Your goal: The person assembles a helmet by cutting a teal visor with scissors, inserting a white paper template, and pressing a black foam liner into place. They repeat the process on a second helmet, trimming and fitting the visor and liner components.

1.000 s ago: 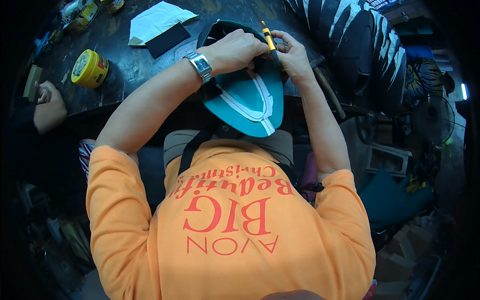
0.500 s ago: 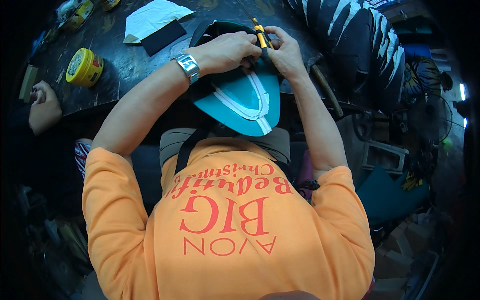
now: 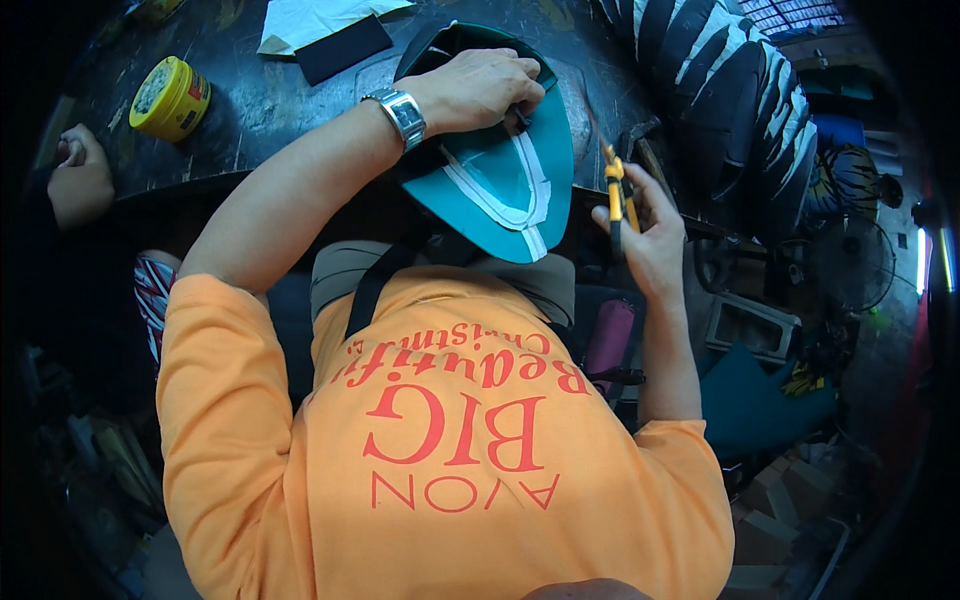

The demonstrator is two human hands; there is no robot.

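Note:
A teal curved piece, pointed at its near end, lies over the table's near edge. White tape strips run in a V across it. My left hand, with a metal watch at the wrist, is over its upper part. Its fingers are curled down on the piece, pinching at a small dark part whose kind I cannot make out. To the right, apart from the piece, my right hand is closed around yellow-and-black-handled pliers. Their thin tip points up and away from me; whether the jaws are apart is unclear.
A yellow tub stands on the dark table. White cloth or paper and a flat black piece lie behind. Striped black-and-white stuffed shapes pile up at right. Another person's hand rests at left.
My right hand has drawn the pliers off the teal piece, to the right and nearer me. My left hand stays on the piece, its wrist shifted slightly right.

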